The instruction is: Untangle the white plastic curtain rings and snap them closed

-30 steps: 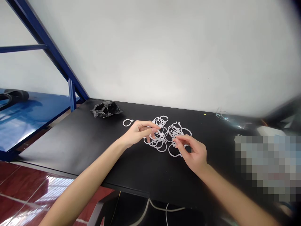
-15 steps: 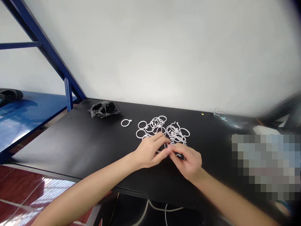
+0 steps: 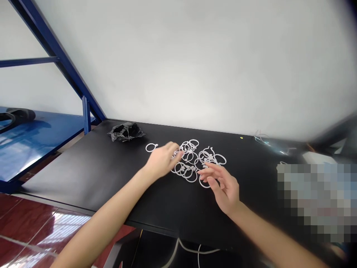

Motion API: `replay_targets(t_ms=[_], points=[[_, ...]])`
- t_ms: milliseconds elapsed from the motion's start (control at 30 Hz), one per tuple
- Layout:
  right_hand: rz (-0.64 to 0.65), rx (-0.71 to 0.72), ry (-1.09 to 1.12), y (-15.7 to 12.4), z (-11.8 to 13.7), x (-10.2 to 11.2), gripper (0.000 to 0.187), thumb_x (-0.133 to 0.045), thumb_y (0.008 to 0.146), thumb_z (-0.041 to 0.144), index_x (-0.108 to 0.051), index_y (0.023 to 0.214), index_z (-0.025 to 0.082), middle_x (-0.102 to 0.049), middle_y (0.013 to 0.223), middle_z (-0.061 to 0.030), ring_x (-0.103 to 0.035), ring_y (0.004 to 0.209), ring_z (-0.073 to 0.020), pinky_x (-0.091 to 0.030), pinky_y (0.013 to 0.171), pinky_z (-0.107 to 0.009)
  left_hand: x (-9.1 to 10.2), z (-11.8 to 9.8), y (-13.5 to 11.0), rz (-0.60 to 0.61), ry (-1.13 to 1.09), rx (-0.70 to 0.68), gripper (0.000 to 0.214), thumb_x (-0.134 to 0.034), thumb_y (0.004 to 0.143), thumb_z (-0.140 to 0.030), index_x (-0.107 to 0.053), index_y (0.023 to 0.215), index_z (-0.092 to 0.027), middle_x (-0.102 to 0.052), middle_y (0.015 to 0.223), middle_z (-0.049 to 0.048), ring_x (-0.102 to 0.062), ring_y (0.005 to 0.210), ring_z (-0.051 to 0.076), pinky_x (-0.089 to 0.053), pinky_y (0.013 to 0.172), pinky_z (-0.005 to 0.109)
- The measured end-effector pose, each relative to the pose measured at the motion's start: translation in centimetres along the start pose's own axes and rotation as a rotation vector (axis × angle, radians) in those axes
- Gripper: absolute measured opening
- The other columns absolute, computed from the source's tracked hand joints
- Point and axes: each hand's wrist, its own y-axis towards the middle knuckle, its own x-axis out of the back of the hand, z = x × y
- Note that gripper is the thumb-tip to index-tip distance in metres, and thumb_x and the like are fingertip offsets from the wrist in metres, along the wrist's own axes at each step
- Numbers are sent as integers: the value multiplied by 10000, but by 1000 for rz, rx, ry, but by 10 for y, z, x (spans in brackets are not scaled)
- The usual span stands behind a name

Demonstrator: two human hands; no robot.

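A heap of several white plastic rings [image 3: 195, 160] lies on the black table [image 3: 92, 175]. One white ring [image 3: 151, 147] lies apart to the left of the heap. My left hand [image 3: 161, 160] reaches over the heap's left side, its fingers curled onto rings there; what they grip, if anything, is hidden. My right hand [image 3: 223, 184] hovers at the heap's near right edge with fingers spread and nothing in them.
A crumpled black plastic bag [image 3: 125, 131] sits at the table's back left. A blue metal frame [image 3: 55, 52] and blue shelf [image 3: 28, 137] stand to the left. Clear wrapping [image 3: 262, 138] lies at the back right. White cables [image 3: 192, 249] hang under the table's front edge.
Both hands had met at the heap's near edge, pinching together. Now the left hand has moved up and left onto the rings, and the right hand has opened and drawn slightly right.
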Motion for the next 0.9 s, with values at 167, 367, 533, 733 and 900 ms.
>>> replay_targets(t_ms=[167, 367, 533, 733, 900], points=[[-98, -43, -57, 1, -7, 6, 178, -574, 916, 216, -619, 1089, 214, -740, 839, -38, -716, 693, -170, -624, 643, -314, 7, 46, 6, 126, 160, 281, 254, -429, 968, -386, -575, 921, -183, -638, 953, 71, -603, 919, 217, -437, 636, 263], [-114, -9, -94, 1, -3, 4, 166, -594, 895, 157, -642, 1044, 211, -738, 818, -33, -703, 662, -148, -621, 639, -293, 7, 61, 1, 241, 239, 350, 234, -470, 939, -354, -595, 864, -172, -654, 925, 98, -580, 956, 267, -454, 690, 316], [-127, -5, -108, 2, -4, 3, 150, -597, 889, 140, -653, 1010, 207, -734, 810, -34, -697, 643, -143, -618, 627, -288, 8, 56, 1, 172, 359, 365, 268, -495, 911, -387, -625, 897, -153, -671, 922, 130, -587, 937, 325, -440, 815, 443], [-130, 8, -120, 2, -3, 2, 130, -591, 890, 142, -657, 982, 206, -730, 787, -28, -691, 611, -144, -614, 588, -281, 2, 45, 4, 107, 88, 214, 256, -445, 885, -209, -623, 1068, -188, -656, 1119, 93, -587, 1060, 261, -422, 982, 436], [-123, 0, -117, 2, -3, 3, 140, -594, 885, 126, -659, 980, 206, -728, 792, -24, -691, 609, -137, -609, 594, -270, -15, 37, 1, 275, -128, 49, 454, -437, 833, -106, -556, 1268, -147, -507, 1399, 120, -489, 1268, 256, -405, 1080, 403]])
